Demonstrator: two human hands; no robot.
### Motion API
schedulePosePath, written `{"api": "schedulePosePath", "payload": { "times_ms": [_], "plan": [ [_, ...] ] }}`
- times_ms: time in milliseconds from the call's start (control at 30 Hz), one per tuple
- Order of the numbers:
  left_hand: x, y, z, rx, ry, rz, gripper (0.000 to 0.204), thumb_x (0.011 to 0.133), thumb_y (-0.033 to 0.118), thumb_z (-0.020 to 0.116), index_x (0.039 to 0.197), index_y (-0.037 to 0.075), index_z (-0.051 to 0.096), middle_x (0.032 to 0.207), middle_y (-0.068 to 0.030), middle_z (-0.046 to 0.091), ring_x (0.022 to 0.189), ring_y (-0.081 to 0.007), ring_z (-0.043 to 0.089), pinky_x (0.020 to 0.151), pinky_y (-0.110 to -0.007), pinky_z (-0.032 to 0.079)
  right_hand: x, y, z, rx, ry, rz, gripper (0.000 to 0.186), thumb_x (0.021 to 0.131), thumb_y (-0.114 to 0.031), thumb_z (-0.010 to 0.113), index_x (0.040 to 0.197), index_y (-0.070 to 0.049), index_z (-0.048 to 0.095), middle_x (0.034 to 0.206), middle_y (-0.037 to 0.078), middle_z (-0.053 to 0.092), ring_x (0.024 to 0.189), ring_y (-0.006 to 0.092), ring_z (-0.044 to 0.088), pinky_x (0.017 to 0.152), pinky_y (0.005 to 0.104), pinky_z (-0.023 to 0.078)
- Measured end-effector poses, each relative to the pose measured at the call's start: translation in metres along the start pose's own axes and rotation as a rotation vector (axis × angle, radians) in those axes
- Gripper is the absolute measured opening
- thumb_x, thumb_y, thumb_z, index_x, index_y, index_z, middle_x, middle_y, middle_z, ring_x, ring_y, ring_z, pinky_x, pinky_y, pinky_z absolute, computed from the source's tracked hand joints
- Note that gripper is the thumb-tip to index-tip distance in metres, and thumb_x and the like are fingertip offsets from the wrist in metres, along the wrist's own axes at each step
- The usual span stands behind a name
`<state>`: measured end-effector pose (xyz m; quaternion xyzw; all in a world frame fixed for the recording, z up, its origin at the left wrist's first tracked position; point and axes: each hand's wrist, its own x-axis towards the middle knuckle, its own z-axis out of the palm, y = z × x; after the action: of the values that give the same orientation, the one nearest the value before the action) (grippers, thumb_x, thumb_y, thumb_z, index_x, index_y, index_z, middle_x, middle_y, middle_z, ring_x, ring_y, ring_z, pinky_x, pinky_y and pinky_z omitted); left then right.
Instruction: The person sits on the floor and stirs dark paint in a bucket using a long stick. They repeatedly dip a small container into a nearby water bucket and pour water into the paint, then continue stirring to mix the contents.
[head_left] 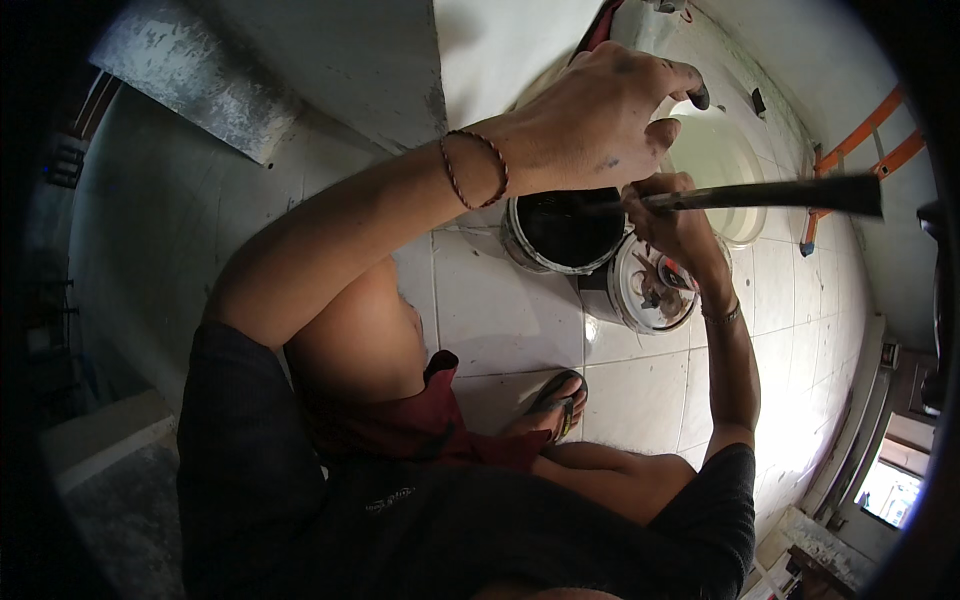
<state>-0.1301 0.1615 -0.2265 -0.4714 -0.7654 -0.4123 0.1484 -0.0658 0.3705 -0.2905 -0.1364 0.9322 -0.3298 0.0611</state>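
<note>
1. Squatting over the pale tiled floor (640, 400), the person worked above an open paint can (565, 232) of dark liquid near the upper centre of the frame, with a second can (650, 292), its lid smeared, touching it on the lower right.
2. The right hand (672, 215) was closed around a long dark stick (770, 193), gripping it near its left end.
3. The left hand (600, 115) hung above the open can with fingers loosely curled, fingertips near a pale bucket (722, 160); whether it held anything could not be told.
4. The stick's long axis ran almost level across the frame, tilting up slightly to the right. Its broad free end pointed toward the right edge, while the gripped end sat over the open can's rim; how far it reached into the can was hidden by the hand.
5. Judged from this, the step would go best with the stick kept low over the can so drips fell inside, the grip kept firm, and the left hand steadying the rim rather than hovering.
6. A sandalled foot (558, 400) rested just below the cans, close enough to catch splashes.
</note>
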Motion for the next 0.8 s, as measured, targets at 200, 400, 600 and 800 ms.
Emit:
{"api": "schedulePosePath", "payload": {
  "times_ms": [200, 400, 600, 800],
  "plan": [
    [0.0013, 0.0009, -0.0020, -0.034, -0.021, -0.028, 0.032, 0.093, 0.009, 0.071, 0.120, -0.005, 0.063, 0.112, -0.0239, 0.072, 0.104, -0.0325, 0.074, 0.092, -0.037, 0.062, -0.0046, -0.0039, 0.0069, 0.270, -0.015, 0.048, 0.027, 0.097, -0.012, 0.064, 0.075, 0.004, 0.059, 0.056, 0.009, 0.056, 0.051, 0.0166, 0.056, 0.051, 0.0338, 0.046],
    [0.0005, 0.0039, -0.0024, -0.011, -0.014, -0.020, 0.029, 0.093, 0.009, 0.071, 0.118, -0.005, 0.064, 0.111, -0.0240, 0.072, 0.104, -0.0321, 0.074, 0.092, -0.037, 0.062, -0.0003, -0.0020, 0.0032, 0.008, 0.085, -0.030, 0.023, 0.096, -0.008, 0.063, 0.077, 0.004, 0.062, 0.057, 0.015, 0.056, 0.048, 0.0226, 0.054, 0.051, 0.0359, 0.045],
    [0.0020, 0.0019, -0.0036, -0.017, -0.012, -0.015, 0.029, 0.094, 0.010, 0.072, 0.117, -0.004, 0.065, 0.111, -0.0233, 0.073, 0.104, -0.0317, 0.074, 0.092, -0.038, 0.061, -0.0060, -0.0046, 0.0067, 0.234, -0.035, 0.043, 0.022, 0.096, -0.009, 0.065, 0.078, 0.004, 0.062, 0.058, 0.011, 0.057, 0.049, 0.0177, 0.056, 0.049, 0.0363, 0.044],
    [0.0007, 0.0033, -0.0008, -0.018, 0.011, -0.009, 0.029, 0.093, 0.010, 0.072, 0.118, -0.004, 0.065, 0.111, -0.0232, 0.073, 0.104, -0.0319, 0.074, 0.092, -0.037, 0.062, -0.0005, 0.0008, 0.0031, 0.116, 0.117, 0.032, 0.024, 0.097, -0.009, 0.064, 0.076, 0.004, 0.061, 0.058, 0.012, 0.057, 0.049, 0.0163, 0.052, 0.049, 0.0352, 0.043]
  ]
}}
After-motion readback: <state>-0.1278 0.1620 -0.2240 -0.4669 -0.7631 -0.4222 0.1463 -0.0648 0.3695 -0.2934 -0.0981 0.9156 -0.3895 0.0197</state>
